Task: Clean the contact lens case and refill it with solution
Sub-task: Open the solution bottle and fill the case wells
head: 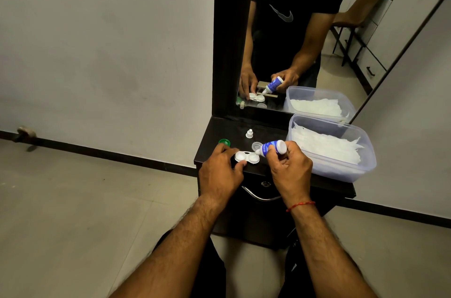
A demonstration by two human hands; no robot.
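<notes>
On the dark dresser top (227, 129), the open contact lens case (246, 157) is pinched at its left well by the left hand (219, 172), and the solution bottle (272, 148) is gripped by the right hand (290, 170), nozzle tilted over the right well. Refilling seems to be in hand; a gentle squeeze is needed next, then the other well.

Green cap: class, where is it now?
Head view: green cap on the dresser top, left edge, just beyond the left hand, left of the lens case.
</notes>
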